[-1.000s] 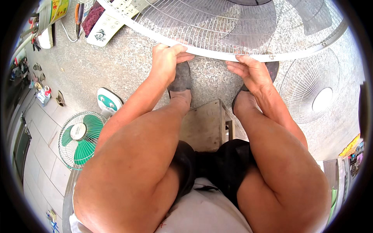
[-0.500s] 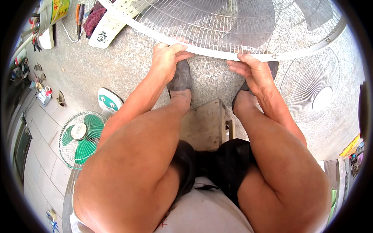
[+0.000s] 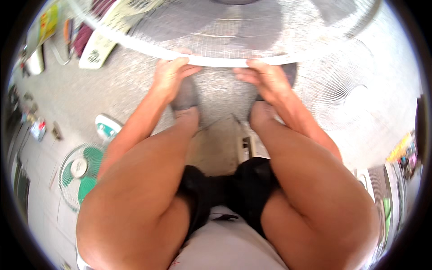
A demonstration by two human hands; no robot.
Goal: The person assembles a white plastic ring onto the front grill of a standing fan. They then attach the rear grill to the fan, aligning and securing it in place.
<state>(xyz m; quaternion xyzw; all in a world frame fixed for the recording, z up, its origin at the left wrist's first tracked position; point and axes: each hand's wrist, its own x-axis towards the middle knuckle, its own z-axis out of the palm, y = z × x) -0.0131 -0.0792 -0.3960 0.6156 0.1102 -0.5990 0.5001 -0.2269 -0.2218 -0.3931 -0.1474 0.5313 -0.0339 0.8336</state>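
Note:
A large fan with dark see-through blades (image 3: 177,24) stands across the top of the view, its wire cage edged by a white rim (image 3: 216,61). My left hand (image 3: 168,77) is closed on the near part of this rim, left of centre, with the thumb above. Farther right along the same rim, my right hand (image 3: 268,80) pinches it, thumb on top and fingers underneath. Parts of the fingers are hidden behind the rim, and the cage wires are blurred.
A loose round wire grille (image 3: 330,101) lies right of my right arm. To the left stands a small green-bladed fan (image 3: 78,168). A cream panel (image 3: 96,50), maroon cloth (image 3: 81,41) and orange-handled pliers (image 3: 68,32) lie upper left. A wooden stool (image 3: 213,146) stands between my legs.
The whole view has shifted, so the fan, my hands, legs and floor things all appear farther left. Both hands keep their hold on the rim.

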